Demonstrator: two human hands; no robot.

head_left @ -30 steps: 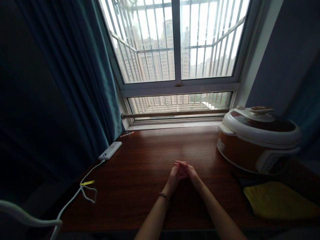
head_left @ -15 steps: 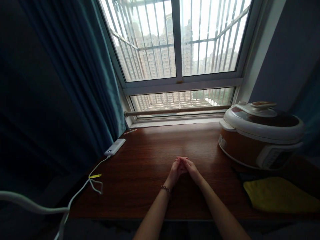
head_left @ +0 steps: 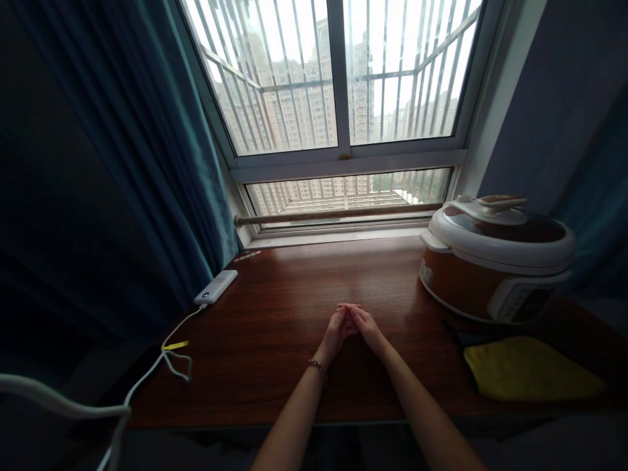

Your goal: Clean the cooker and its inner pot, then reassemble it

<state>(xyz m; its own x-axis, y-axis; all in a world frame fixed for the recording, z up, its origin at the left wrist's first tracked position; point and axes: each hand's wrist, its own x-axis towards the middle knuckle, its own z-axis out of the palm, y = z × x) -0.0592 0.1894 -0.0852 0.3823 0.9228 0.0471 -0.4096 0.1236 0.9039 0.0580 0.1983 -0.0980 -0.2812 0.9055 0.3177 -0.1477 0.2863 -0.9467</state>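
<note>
My left hand (head_left: 335, 328) and my right hand (head_left: 369, 330) meet in front of me, low over the brown wooden table (head_left: 275, 307). Their fingers are closed together and overlap at the tips, so the two arms form a peak. I see no object in either of them, though the palms are turned out of sight. A beaded bracelet (head_left: 318, 365) circles my left wrist.
To the right stands a white-and-brown electric cooker (head_left: 495, 261), with a yellow cloth (head_left: 530, 369) before it. At the left edge lies a white power bank (head_left: 216, 288) with a white cable (head_left: 142, 383) and yellow tie (head_left: 175, 345). Behind is a barred window (head_left: 343, 85) beside a blue curtain (head_left: 161, 131).
The whole view has shifted slightly, so everything sits a little further left and higher. My hands stay together in the same pose, and nothing on the table has moved.
</note>
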